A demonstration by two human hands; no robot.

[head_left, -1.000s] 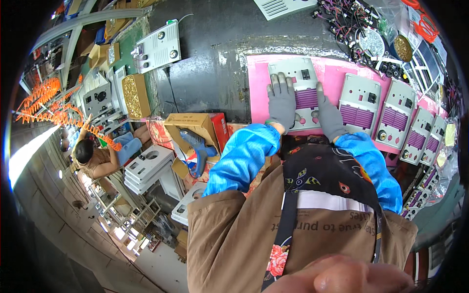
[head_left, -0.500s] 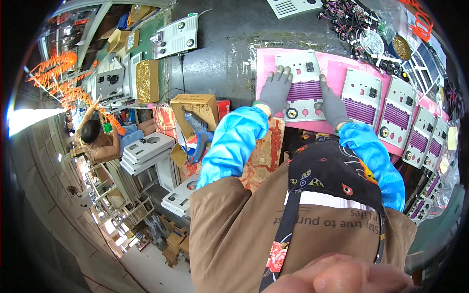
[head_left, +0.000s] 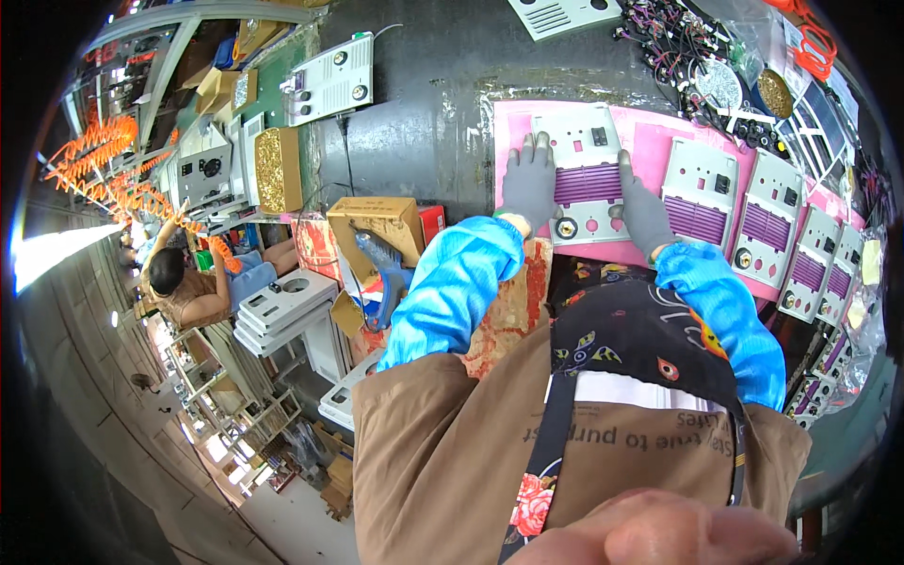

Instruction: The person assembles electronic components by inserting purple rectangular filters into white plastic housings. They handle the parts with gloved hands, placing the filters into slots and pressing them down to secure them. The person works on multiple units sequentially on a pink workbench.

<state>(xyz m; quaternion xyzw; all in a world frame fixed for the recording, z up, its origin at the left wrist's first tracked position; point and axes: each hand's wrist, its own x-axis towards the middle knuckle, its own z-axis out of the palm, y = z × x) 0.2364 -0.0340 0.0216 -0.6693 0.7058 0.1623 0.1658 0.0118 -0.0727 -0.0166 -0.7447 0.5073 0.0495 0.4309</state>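
A light grey metal panel (head_left: 581, 138) with a band of purple wire wound across its middle lies on a pink sheet (head_left: 513, 118) at the bench's near edge. Along its left border rests my left hand (head_left: 530, 184), in a grey glove, the straight fingers touching the panel. My right hand (head_left: 644, 209), gloved alike, lies at the right border with its index finger stretched out and the thumb by the lower corner. A black switch (head_left: 600, 137) sits in the panel's upper part, and a round brass-coloured fitting (head_left: 566, 229) at its lower left.
Several similar wired panels (head_left: 699, 193) stand in a row to the right. Tangled wire harnesses (head_left: 659, 47) lie at the back right. Left of me are a cardboard box (head_left: 377, 221) with a blue glue gun (head_left: 384, 268) and stacked panels (head_left: 287, 297). A person (head_left: 188, 287) sits far left.
My left hand's fingers have drawn closer together along the panel's edge. My right hand stays at the other edge. The whole view has shifted slightly.
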